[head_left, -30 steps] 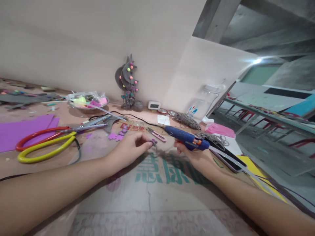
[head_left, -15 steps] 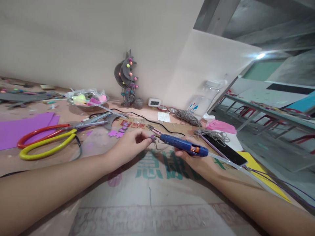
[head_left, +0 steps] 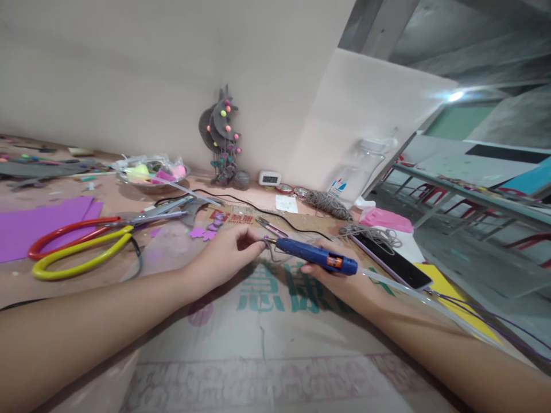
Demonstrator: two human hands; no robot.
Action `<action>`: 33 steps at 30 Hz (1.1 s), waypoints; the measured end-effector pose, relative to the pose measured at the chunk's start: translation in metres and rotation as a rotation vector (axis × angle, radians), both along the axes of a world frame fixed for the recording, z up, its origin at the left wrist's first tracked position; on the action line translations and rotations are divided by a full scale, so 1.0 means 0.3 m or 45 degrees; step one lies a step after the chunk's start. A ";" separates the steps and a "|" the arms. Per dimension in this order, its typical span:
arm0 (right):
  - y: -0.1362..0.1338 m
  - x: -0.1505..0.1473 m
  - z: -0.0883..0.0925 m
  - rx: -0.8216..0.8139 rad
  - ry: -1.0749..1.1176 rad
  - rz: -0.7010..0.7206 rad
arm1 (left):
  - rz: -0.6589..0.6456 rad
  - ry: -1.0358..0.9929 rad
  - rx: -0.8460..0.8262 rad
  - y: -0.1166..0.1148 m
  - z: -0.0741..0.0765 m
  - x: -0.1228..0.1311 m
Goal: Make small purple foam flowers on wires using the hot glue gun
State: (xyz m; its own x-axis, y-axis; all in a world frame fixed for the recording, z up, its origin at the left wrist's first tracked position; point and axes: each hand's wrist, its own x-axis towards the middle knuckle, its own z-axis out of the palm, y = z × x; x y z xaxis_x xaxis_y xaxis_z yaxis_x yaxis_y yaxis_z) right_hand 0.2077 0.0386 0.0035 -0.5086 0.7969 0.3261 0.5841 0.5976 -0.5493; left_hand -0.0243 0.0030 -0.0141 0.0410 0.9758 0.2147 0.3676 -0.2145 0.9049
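Between thumb and forefinger, my left hand (head_left: 230, 248) pinches a small purple piece (head_left: 266, 238), mostly hidden by the fingertips. A strand of grey yarn (head_left: 275, 259) trails from it. My right hand (head_left: 331, 281) is wrapped round a blue hot glue gun (head_left: 305, 251), a clear glue stick (head_left: 398, 281) sticking out of its back. The gun's nozzle points left and meets or nearly meets the purple piece. Just behind the nozzle lie small snips (head_left: 273, 227). Purple flower-shaped cutouts (head_left: 205, 234) rest beyond my left hand. Printed cardboard (head_left: 206, 361) lies under both hands.
At left are scissors with red and yellow handles (head_left: 81, 252) on purple sheets (head_left: 26, 226). A bowl of pompoms (head_left: 150, 183), a grey moon ornament (head_left: 219, 137) and a small timer (head_left: 270, 178) stand behind. Grey yarn (head_left: 327, 205), a bottle (head_left: 357, 169) and a phone (head_left: 391, 261) are at right.
My right hand has brought the glue gun slightly left, so its nozzle is now at the purple piece. My left hand keeps its pinch in the same place.
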 end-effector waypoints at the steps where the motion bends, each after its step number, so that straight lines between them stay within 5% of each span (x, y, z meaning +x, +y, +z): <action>1: -0.002 -0.002 0.004 0.012 -0.009 -0.003 | -0.002 -0.003 -0.005 0.000 0.000 0.001; 33: -0.019 -0.016 0.019 0.007 -0.047 -0.068 | 0.010 0.073 0.041 0.003 0.003 0.003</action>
